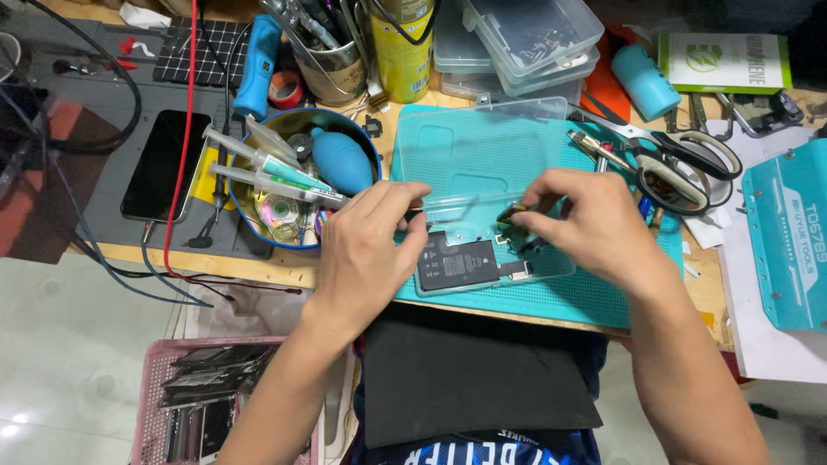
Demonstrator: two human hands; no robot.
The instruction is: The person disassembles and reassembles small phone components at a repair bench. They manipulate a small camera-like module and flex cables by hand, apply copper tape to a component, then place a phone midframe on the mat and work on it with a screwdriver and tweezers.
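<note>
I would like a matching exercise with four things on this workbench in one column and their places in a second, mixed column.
Things:
1. scissors
2. blue rubber blower
3. dark phone
4. opened phone

Places:
A. inside the round tin
B. on the grey mat at the far left
C. on the teal mat, under both hands
D. right of the clear plastic lid

Pairs: 1-D, 2-A, 3-B, 4-C
</note>
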